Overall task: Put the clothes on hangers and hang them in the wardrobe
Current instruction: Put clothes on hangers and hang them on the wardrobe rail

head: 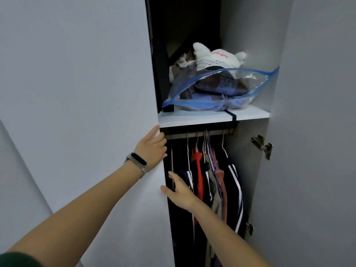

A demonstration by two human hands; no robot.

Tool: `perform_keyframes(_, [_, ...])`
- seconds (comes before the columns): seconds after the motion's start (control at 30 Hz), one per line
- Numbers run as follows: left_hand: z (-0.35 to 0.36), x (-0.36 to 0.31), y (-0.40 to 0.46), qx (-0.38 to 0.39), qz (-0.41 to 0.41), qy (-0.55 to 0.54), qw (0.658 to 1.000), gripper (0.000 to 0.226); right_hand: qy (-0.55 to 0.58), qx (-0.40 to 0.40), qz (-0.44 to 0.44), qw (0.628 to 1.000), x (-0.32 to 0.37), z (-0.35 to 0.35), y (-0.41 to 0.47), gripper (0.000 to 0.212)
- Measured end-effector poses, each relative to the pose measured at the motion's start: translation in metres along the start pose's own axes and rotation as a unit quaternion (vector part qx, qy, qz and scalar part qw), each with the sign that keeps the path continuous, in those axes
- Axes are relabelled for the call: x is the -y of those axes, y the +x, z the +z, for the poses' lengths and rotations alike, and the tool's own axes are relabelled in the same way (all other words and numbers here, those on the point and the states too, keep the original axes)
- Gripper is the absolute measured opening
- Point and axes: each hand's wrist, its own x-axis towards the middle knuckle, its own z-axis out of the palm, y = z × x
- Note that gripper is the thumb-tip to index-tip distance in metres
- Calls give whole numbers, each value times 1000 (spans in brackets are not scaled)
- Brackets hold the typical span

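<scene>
The left hand [152, 149] hides its fingertips behind the wardrobe door [86, 93] edge; the hanging clothes [215, 182] run off the bottom edge, their left side lost in darkness.

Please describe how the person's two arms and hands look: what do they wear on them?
Both forearms are bare. The left hand has a slim fitness band on its wrist, with a black oblong screen and a silver-grey strap. A dark green sleeve edge shows at the upper left arm. The right hand wears nothing visible: no ring, no watch.
</scene>
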Motion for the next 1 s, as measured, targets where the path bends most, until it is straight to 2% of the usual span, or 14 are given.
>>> perform_keyframes(0.1, [6,-3,0,5,25,42,999,22,78,-45,7,996,6,10,26,67])
perform_keyframes(0.17, [7,-5,0,0,20,55,998,23,133,-33,17,990,5,13,34,46])
perform_keyframes(0.23, [8,-6,-2,-20,14,60,998,23,118,-18,14,993,3,13,34,25])
perform_keyframes(0.3, [7,-8,-4,-44,13,59,997,23,106,-30,13,994,0,15,32,15])
perform_keyframes(0.43, [-3,-17,-16,-82,8,46,996,28,114,-34,5,993,-5,19,23,23])
perform_keyframes(0.53, [-18,-27,-32,-100,-7,34,994,35,153,5,19,988,-7,18,8,57])
perform_keyframes(0.77, [-61,-58,-81,-27,-65,57,996,36,205,76,28,976,6,21,-40,33])
perform_keyframes(1.0, [-99,-73,-127,-74,-96,29,992,24,231,143,4,963,11,36,-90,25])
